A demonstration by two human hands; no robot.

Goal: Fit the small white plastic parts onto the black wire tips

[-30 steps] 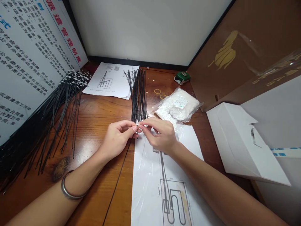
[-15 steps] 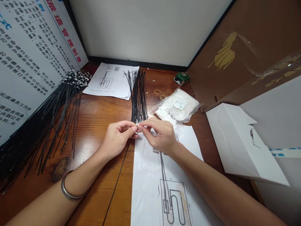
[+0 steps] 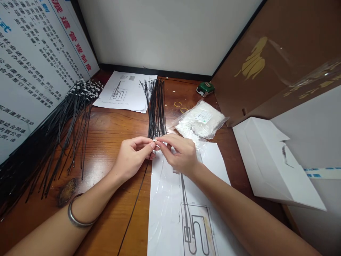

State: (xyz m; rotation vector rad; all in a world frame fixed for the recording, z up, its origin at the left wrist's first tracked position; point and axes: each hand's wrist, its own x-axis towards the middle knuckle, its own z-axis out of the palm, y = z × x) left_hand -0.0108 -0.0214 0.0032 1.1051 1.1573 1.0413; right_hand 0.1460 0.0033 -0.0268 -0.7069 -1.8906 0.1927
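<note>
My left hand (image 3: pixel 133 156) pinches the end of a thin black wire (image 3: pixel 134 206) that runs down the table toward me. My right hand (image 3: pixel 179 154) meets it fingertip to fingertip, pinching a tiny white piece (image 3: pixel 157 142) at the wire's end. Both hands hover over the top of a plastic-covered drawing sheet (image 3: pixel 170 206). Just beyond the fingertips lies a bundle of black wires (image 3: pixel 156 108).
A large heap of black wires with white ends (image 3: pixel 58 135) lies at the left against a printed board (image 3: pixel 32 71). A bag of small white parts (image 3: pixel 199 122), two yellow rubber bands (image 3: pixel 178 104), a green object (image 3: pixel 205 88), a paper drawing (image 3: pixel 125 91) and a white box (image 3: pixel 271 163) surround the hands.
Both hands have stayed pinched together at the wire's end, shifting only slightly up with the view.
</note>
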